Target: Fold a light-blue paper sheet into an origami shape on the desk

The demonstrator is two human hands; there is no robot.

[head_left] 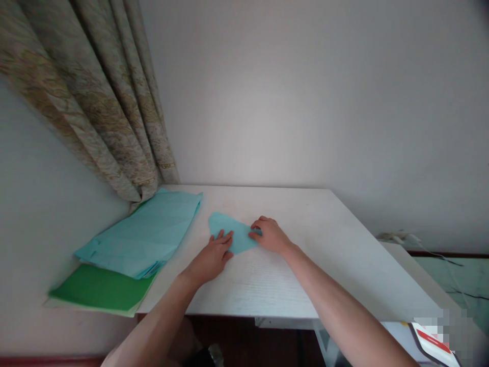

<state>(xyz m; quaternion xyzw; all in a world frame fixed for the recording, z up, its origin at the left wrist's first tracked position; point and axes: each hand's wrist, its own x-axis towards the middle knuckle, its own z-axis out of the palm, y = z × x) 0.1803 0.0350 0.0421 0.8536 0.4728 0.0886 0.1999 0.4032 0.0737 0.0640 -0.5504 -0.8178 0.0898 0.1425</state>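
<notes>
One paper piece: we have a light-blue paper piece (231, 233), angular and lying flat on the white bench (305, 214), between our hands.
Left hand: our left hand (212, 257) lies open, fingers spread over the paper's lower left edge, not gripping.
Right hand: our right hand (269, 235) rests its curled fingertips (254, 235) on the paper's right point; we cannot tell whether it pinches.
Two piles nearby: a stack of light-blue paper (139, 234) sits left of the piece, partly over a green sheet (97, 288).
Behind: a patterned curtain (103, 102) hangs against the wall (305, 92).
</notes>
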